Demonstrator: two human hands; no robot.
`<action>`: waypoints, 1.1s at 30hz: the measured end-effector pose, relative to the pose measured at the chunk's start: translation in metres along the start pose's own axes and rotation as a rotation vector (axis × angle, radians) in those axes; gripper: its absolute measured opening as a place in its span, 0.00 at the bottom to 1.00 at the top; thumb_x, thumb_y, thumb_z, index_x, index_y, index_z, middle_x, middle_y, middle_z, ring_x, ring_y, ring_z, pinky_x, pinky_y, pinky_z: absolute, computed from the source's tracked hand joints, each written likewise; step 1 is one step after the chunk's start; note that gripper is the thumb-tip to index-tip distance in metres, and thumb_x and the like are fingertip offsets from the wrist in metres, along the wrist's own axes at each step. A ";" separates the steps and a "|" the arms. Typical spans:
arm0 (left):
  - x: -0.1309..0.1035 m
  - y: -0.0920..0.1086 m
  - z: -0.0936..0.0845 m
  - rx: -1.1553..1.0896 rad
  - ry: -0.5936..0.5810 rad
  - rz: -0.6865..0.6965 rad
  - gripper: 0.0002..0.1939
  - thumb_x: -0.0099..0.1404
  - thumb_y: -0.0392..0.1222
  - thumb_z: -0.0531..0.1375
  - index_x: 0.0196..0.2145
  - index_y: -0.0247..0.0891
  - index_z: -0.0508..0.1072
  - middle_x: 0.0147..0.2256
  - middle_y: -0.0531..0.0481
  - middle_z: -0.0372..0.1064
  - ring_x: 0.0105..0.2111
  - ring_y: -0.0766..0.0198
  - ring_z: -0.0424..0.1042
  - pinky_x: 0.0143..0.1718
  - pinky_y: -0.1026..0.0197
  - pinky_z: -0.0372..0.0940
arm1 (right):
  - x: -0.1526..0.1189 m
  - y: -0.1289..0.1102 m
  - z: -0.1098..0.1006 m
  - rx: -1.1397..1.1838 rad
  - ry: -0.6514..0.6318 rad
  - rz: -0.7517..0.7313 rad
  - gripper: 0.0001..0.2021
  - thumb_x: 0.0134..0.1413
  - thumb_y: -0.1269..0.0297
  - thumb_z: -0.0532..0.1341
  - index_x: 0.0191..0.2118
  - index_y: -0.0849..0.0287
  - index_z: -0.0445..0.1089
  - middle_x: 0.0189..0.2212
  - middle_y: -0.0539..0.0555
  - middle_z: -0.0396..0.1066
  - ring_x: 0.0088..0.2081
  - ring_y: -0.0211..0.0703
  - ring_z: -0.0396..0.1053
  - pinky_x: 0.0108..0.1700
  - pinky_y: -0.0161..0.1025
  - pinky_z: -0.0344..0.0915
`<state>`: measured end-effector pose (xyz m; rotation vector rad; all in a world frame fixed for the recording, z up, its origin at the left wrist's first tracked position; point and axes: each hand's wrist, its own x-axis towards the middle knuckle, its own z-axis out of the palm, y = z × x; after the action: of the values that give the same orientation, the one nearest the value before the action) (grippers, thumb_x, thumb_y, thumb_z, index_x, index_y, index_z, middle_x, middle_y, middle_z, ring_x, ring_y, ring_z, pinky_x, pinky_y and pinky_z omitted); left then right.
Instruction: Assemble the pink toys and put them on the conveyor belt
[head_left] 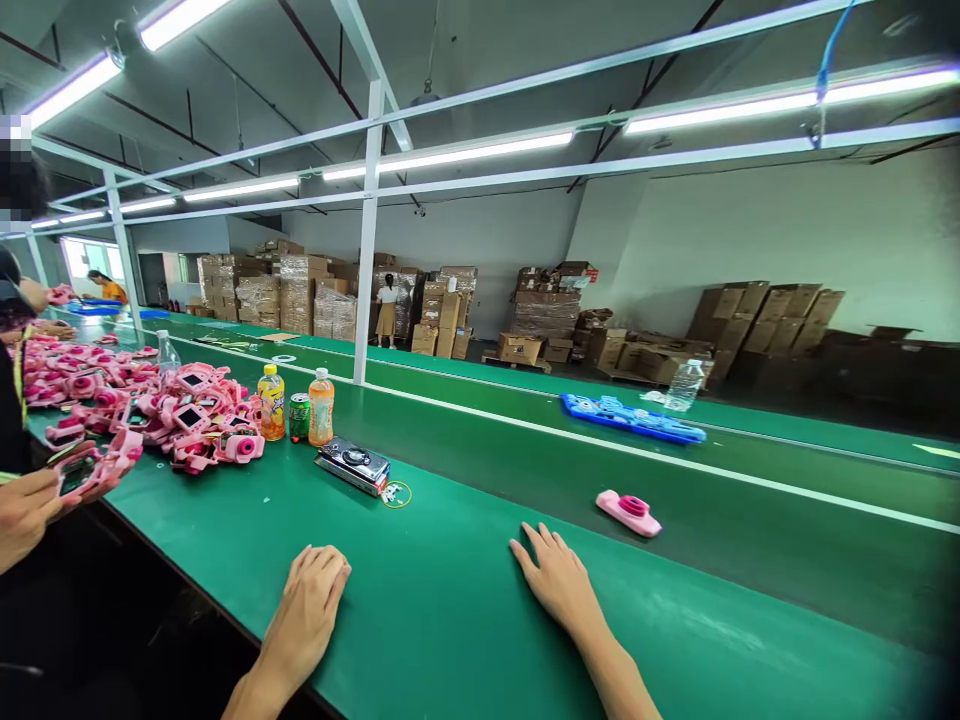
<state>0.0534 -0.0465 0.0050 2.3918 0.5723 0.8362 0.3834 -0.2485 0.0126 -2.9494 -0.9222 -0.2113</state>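
Observation:
My left hand (pixel 307 610) rests on the green table (pixel 420 600) near its front edge, fingers curled together; whether anything is under them is hidden. To the right, my right hand (pixel 559 580) lies palm down with its fingers spread, holding nothing. Beyond it, a pink toy camera (pixel 628 512) lies on the dark green belt (pixel 510 460), not touched. A black and silver boxed camera (pixel 354 466) lies past my left hand, with a yellow ring (pixel 397 495) and small white pieces at its corner.
A large pile of pink toy cameras (pixel 191 415) covers the left side. Two bottles (pixel 321 408) and a green can (pixel 299 418) stand beside it. At left, a person's hands hold a pink camera (pixel 79 472). Blue trays (pixel 630 418) and a clear bottle (pixel 684 385) are across the belt.

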 end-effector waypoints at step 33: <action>0.004 -0.019 0.017 0.054 0.110 0.056 0.12 0.74 0.43 0.50 0.34 0.43 0.69 0.34 0.53 0.73 0.39 0.60 0.74 0.61 0.47 0.61 | 0.019 0.017 0.020 0.016 0.064 -0.061 0.31 0.64 0.53 0.48 0.67 0.64 0.62 0.67 0.63 0.58 0.68 0.60 0.54 0.67 0.55 0.56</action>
<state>0.0634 -0.0358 -0.0159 2.4317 0.5792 0.9938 0.4107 -0.2507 -0.0041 -2.8844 -1.0012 -0.2976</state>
